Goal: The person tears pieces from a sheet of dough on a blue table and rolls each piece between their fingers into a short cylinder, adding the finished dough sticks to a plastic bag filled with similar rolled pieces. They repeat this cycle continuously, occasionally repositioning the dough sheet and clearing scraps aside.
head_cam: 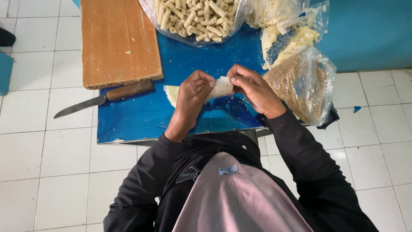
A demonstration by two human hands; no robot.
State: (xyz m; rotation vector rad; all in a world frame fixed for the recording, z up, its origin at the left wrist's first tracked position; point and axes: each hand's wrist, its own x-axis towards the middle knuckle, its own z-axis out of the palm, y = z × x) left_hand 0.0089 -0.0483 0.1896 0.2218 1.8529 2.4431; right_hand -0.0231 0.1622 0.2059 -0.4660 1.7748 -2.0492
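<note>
Fingers of both hands close on a pale wrapper roll [221, 87], held just above a low blue table [141, 116]. The left hand [193, 92] is curled, its fingertips pinching the near end of the roll; the right hand [253, 88] grips the other end between thumb and fingers. Both wrists come out of dark sleeves [300, 154]. Just beyond the left fingers, a flat pale wrapper sheet [171, 92] lies on the blue top, partly hidden by the hand.

Farther from the left fingers, past that sheet, a knife [98, 101] with a brown wooden handle rests with its blade jutting off the table edge over the floor. Its handle touches a wooden cutting board [118, 41] that covers the table's far left part. Ahead of the fingers, a clear plastic bag of finished rolls [195, 17] sits on the table. Beside the right fingers, touching or nearly touching the back of that hand, stands a clear bag of brown crumbs [300, 83], and beyond it a bag of pale wrapper sheets [287, 30].

Crumbs speckle the glossy blue surface around the fingers. The table stands on a floor of white tiles [51, 172], and a blue wall [369, 34] rises behind the bags.
</note>
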